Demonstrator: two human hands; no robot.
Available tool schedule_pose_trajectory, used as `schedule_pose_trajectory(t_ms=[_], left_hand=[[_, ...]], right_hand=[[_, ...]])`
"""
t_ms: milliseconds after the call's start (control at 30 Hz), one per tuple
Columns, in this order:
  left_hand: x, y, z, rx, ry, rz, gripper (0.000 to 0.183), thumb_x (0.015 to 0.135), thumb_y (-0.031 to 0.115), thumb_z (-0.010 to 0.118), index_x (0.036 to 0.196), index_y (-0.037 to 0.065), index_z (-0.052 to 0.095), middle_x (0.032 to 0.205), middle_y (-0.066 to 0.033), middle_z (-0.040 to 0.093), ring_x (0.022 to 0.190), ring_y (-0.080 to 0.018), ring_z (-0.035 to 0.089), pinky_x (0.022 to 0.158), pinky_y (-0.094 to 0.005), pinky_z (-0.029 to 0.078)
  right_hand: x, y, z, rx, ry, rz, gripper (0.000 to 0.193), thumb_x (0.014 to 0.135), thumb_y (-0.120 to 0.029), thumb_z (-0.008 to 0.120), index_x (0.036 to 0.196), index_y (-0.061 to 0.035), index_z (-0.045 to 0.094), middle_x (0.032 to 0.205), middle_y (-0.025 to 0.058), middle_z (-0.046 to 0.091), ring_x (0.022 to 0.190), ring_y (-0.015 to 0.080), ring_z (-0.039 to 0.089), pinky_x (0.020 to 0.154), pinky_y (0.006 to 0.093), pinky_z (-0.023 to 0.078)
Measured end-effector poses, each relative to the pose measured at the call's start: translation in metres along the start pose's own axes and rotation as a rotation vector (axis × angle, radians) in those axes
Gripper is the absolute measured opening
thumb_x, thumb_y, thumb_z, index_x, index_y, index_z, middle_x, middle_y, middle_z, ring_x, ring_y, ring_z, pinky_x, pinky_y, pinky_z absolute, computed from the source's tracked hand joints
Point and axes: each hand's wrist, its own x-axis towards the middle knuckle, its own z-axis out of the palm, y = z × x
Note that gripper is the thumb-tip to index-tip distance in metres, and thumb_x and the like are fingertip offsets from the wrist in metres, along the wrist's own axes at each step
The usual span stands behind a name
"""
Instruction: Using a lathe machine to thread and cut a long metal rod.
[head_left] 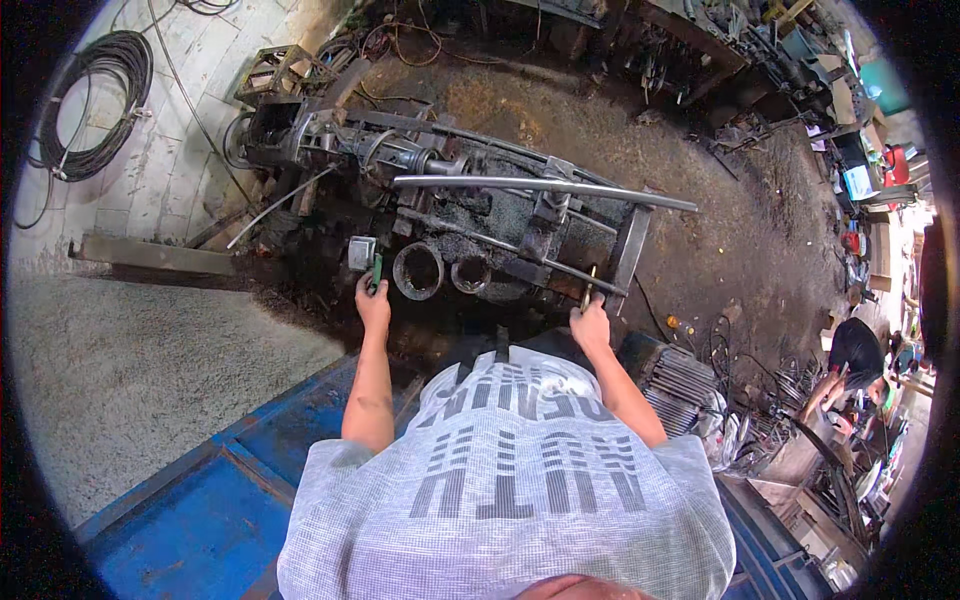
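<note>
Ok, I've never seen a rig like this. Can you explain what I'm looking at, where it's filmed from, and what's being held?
There's no robot here: a person is working with two bare hands. The single picture comes from a wide camera on their head, looking down, so straight edges bend toward the rim. The patterned grey shirt at the bottom is the wearer's own.

The left hand holds a green object beside a pale square piece; I can't tell whether they're joined. The right hand grips a thin yellowish tool.

In front is a grimy metal machine with a long bar across it and two round metal pieces nearer the wearer. Coiled cable lies at upper left.
</note>
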Motion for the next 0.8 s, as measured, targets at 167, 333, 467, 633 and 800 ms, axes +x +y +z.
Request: schedule_pose_trajectory(t_ms=[167, 333, 467, 633, 800], left_hand=[[-0.006, -0.002, -0.006, -0.076, 0.051, 0.022, 0.039, 0.085, 0.005, 0.062, 0.121, -0.004, 0.050, 0.112, -0.0132, 0.058, 0.101, -0.0198, 0.056, 0.088, -0.0296, 0.041], [-0.025, 0.019, 0.002, -0.066, 0.036, 0.017, 0.050, 0.084, 0.004, 0.061, 0.130, -0.007, 0.043, 0.120, -0.0155, 0.057, 0.107, -0.0212, 0.055, 0.093, -0.0299, 0.040], [-0.025, 0.001, -0.001, 0.025, -0.040, 0.160, 0.054, 0.082, 0.007, 0.062, 0.130, -0.007, 0.043, 0.123, -0.0206, 0.056, 0.113, -0.0274, 0.054, 0.095, -0.0323, 0.039], [-0.029, -0.029, -0.013, 0.083, -0.069, 0.149, 0.061, 0.080, 0.012, 0.066, 0.134, -0.004, 0.040, 0.126, -0.0267, 0.051, 0.119, -0.0337, 0.050, 0.097, -0.0359, 0.039], [-0.055, 0.016, -0.013, 0.125, -0.145, -0.011, 0.061, 0.083, 0.009, 0.063, 0.134, -0.009, 0.036, 0.129, -0.0253, 0.049, 0.120, -0.0313, 0.050, 0.098, -0.0350, 0.040]], right_hand=[[-0.014, -0.003, -0.035, -0.016, -0.108, -0.239, 0.032, 0.084, -0.020, 0.049, 0.102, 0.0053, 0.055, 0.090, 0.0312, 0.061, 0.083, 0.0451, 0.060, 0.076, 0.0504, 0.049], [-0.015, -0.041, -0.064, 0.207, -0.281, -0.367, 0.029, 0.086, -0.019, 0.050, 0.102, 0.0027, 0.062, 0.094, 0.0250, 0.063, 0.094, 0.0396, 0.060, 0.082, 0.0445, 0.046], [-0.006, -0.101, -0.064, 0.217, -0.239, -0.521, 0.029, 0.087, -0.020, 0.050, 0.100, 0.0035, 0.061, 0.091, 0.0269, 0.062, 0.090, 0.0412, 0.060, 0.078, 0.0466, 0.047], [0.002, -0.179, -0.064, -0.091, -0.157, -0.598, 0.021, 0.085, -0.015, 0.050, 0.089, 0.0028, 0.059, 0.085, 0.0268, 0.063, 0.079, 0.0421, 0.063, 0.072, 0.0491, 0.050], [0.048, -0.215, -0.046, -0.215, -0.052, -0.731, 0.021, 0.078, -0.010, 0.050, 0.093, 0.0013, 0.059, 0.083, 0.0248, 0.064, 0.075, 0.0425, 0.063, 0.067, 0.0498, 0.051]])
